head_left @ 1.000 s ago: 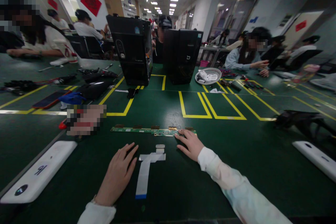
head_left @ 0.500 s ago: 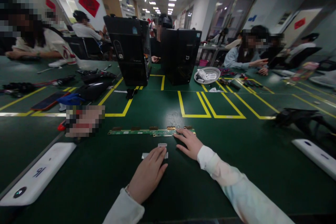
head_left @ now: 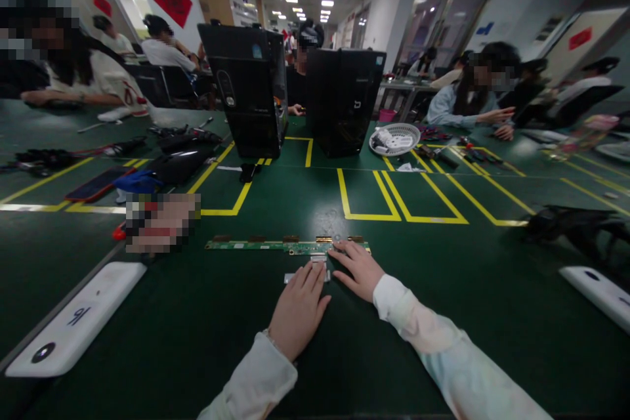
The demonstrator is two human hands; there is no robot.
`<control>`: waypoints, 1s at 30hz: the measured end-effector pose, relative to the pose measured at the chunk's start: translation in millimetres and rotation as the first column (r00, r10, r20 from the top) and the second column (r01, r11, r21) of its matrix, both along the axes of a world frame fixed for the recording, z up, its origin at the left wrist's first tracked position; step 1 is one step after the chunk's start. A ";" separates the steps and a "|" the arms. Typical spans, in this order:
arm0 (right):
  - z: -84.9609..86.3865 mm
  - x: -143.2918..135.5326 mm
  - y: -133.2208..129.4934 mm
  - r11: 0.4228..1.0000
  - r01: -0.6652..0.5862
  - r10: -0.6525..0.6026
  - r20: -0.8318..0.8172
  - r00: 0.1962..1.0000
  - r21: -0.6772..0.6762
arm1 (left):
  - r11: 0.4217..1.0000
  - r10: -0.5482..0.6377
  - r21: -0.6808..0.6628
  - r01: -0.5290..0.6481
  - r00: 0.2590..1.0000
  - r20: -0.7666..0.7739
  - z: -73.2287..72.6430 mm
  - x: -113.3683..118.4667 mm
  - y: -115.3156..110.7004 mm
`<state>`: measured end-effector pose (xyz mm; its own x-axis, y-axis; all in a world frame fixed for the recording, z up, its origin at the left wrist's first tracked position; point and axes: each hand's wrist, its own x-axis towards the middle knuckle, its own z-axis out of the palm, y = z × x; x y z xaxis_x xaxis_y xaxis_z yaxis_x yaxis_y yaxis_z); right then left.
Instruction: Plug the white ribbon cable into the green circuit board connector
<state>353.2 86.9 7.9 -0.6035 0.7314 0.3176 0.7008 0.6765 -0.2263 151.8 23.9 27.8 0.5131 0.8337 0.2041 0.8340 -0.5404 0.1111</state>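
Note:
A long, narrow green circuit board [head_left: 256, 245] with copper-coloured tabs along its far edge lies on the green table. My right hand [head_left: 360, 269] rests with spread fingers at the board's right end, its fingertips on the board. Flat over a small silvery-white piece [head_left: 289, 278] lies my left hand [head_left: 301, 305], fingers stretched forward. The piece shows on both sides of the fingers, and its pale connector end [head_left: 318, 258] reaches the board's near edge. What lies under the left palm is hidden.
Two black computer cases [head_left: 241, 92] stand at the back, with a white basket [head_left: 395, 140] to their right. White devices [head_left: 76, 318] lie at left and right. Tools, cables and a blue cloth [head_left: 136, 182] are at the left. Several people sit around.
My left hand has moved forward and right with the silvery-white piece, up to the board. My right hand stays at the board's right end. The view has shifted slightly.

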 end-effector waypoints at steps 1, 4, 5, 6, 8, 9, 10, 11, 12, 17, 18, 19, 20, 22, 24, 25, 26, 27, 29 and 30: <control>0.0 0.2 0.0 1.000 -0.001 0.001 -0.002 1.000 -0.001 | 1.000 0.004 0.002 -0.004 1.000 -0.004 -0.9 -0.3 -0.1; -0.5 0.5 0.0 1.000 -0.002 0.002 -0.005 1.000 -0.005 | 1.000 0.026 -0.012 -0.027 0.999 -0.018 -1.8 -0.1 0.0; -0.8 0.4 0.0 1.000 -0.001 0.001 -0.004 1.000 -0.005 | 0.999 0.033 -0.019 -0.034 0.999 -0.019 -1.7 0.2 0.3; -1.1 0.3 0.0 1.000 0.000 0.000 -0.001 1.000 -0.006 | 0.999 0.037 -0.025 -0.037 0.999 -0.019 -1.4 0.5 0.6; -1.8 0.0 -0.1 1.000 0.003 -0.003 0.006 1.000 -0.007 | 0.999 0.033 -0.034 -0.033 0.999 -0.017 -0.9 0.8 1.7; -2.1 -0.1 0.0 1.000 0.005 -0.005 0.009 1.000 -0.007 | 0.999 0.027 -0.037 -0.028 1.000 -0.015 -0.7 0.6 2.4; -2.4 -0.2 0.0 1.000 0.007 -0.007 0.010 1.000 -0.006 | 0.999 0.021 -0.038 -0.022 1.000 -0.013 -0.8 0.1 3.1; -2.6 -0.2 0.2 1.000 0.007 -0.007 0.009 1.000 -0.004 | 0.999 0.015 -0.039 -0.016 1.000 -0.008 -0.9 -0.7 3.9; -2.7 0.0 0.4 1.000 0.006 -0.006 0.006 1.000 -0.002 | 0.999 0.009 -0.040 -0.009 1.000 0.001 -1.2 -1.7 4.7; -2.6 2.0 1.6 1.000 -0.013 0.013 -0.009 1.000 -0.003 | 0.997 -0.036 -0.060 0.039 0.998 0.056 -1.0 -8.4 8.5; -2.5 2.5 1.8 1.000 -0.015 0.015 -0.008 1.000 -0.004 | 0.997 -0.043 -0.069 0.047 0.997 0.060 -0.4 -9.4 9.2; -2.4 2.8 1.9 1.000 -0.018 0.018 -0.006 1.000 -0.004 | 0.995 -0.049 -0.078 0.054 0.997 0.060 0.2 -10.3 9.8; -2.3 3.1 2.0 1.000 -0.020 0.020 -0.005 1.000 -0.004 | 0.994 -0.055 -0.087 0.060 0.997 0.059 0.8 -10.9 10.5; -2.5 3.4 2.1 1.000 -0.024 0.024 -0.005 1.000 -0.003 | 0.993 -0.060 -0.097 0.066 0.996 0.063 1.8 -11.7 11.7; -2.7 3.5 2.1 1.000 -0.027 0.027 -0.009 1.000 -0.002 | 0.993 -0.063 -0.099 0.070 0.995 0.076 2.3 -11.9 12.7; -2.8 3.4 2.0 1.000 -0.026 0.026 -0.011 1.000 -0.001 | 0.993 -0.064 -0.098 0.072 0.994 0.083 2.6 -11.9 13.2; -2.9 3.3 2.0 1.000 -0.025 0.025 -0.012 1.000 0.000 | 0.993 -0.063 -0.099 0.071 0.994 0.090 2.8 -11.9 13.6; -2.9 3.3 1.9 1.000 -0.023 0.023 -0.013 1.000 0.000 | 0.992 -0.061 -0.101 0.070 0.994 0.094 3.1 -11.8 13.9; -2.6 3.1 1.7 1.000 -0.021 0.021 -0.012 1.000 -0.003 | 0.992 -0.056 -0.110 0.067 0.994 0.095 3.7 -11.9 14.3; -2.4 3.0 1.6 1.000 -0.021 0.021 -0.011 1.000 -0.004 | 0.991 -0.053 -0.115 0.064 0.994 0.094 4.0 -12.0 14.5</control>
